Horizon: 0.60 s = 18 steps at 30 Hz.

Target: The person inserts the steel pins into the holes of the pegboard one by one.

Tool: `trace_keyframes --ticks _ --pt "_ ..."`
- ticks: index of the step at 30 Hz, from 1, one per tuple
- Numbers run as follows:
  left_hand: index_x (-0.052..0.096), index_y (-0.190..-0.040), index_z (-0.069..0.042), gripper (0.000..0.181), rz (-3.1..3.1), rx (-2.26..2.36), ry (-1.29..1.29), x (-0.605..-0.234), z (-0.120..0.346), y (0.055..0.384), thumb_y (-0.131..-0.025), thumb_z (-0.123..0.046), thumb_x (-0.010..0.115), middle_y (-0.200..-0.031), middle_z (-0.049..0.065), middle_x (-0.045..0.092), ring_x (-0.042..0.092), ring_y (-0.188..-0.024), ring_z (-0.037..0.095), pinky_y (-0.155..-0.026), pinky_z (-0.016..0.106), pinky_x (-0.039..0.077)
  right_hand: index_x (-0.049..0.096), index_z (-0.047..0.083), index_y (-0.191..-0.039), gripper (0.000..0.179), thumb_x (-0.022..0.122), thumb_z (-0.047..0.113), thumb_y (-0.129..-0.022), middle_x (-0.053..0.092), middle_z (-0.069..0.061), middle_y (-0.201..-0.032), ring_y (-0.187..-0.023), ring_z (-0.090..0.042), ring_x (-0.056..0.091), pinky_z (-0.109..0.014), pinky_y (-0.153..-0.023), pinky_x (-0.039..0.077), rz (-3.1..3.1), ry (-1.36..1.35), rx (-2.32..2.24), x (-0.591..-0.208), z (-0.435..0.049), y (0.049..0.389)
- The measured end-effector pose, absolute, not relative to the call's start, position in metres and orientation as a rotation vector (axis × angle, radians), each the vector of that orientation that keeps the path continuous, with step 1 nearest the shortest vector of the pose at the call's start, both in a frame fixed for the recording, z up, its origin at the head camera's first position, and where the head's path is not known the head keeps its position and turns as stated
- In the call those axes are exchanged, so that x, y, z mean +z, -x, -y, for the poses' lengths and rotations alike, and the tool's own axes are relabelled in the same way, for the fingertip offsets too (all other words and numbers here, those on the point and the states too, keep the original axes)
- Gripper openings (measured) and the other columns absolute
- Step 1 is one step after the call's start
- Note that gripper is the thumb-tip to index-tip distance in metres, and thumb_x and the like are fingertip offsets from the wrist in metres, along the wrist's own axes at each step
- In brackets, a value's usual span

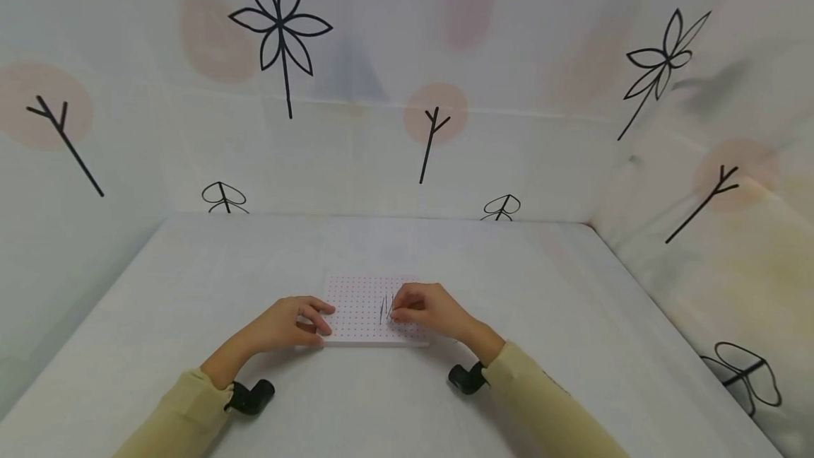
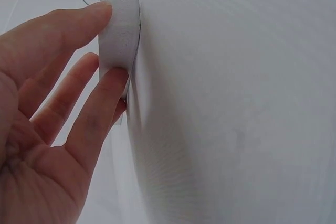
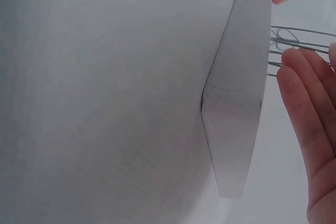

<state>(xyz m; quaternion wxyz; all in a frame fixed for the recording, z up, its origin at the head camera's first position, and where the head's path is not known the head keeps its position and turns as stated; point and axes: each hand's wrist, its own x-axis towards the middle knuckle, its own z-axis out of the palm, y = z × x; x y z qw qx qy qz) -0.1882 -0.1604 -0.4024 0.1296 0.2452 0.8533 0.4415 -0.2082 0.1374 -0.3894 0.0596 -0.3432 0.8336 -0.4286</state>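
Note:
A white board with a grid of small reddish dots lies on the table, and several thin dark wires stand up from its right half. Over that half is my right hand, pinching one of the wires between thumb and fingertips. The right wrist view shows fingers close beside the row of wires, with the thumb mostly out of frame. My left hand rests at the board's left edge. Its relaxed, spread fingers touch the side of the board near the front corner.
A white cloth covers the table. Behind and at the sides hangs pale fabric printed with dark plant outlines and soft coloured spots. Dark wrist cameras sit below both wrists, close above the cloth.

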Motion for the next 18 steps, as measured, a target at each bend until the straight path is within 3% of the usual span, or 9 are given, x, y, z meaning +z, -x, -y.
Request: trace_keyframes --ticks 18 --pt "0.073 -0.081 -0.012 0.010 -2.503 1.267 -0.691 -0.4030 0.1591 0.1878 -0.074 -0.006 0.077 -0.119 0.013 0.057 0.060 -0.099 0.026 -0.079 0.029 0.053 0.066 0.008 -0.083 0.006 0.071 0.007 -0.081 0.065 0.005 -0.081 -0.075 -0.007 0.060 -0.020 -0.072 0.051 -2.571 1.005 -1.203 -0.3915 -0.1298 0.2067"
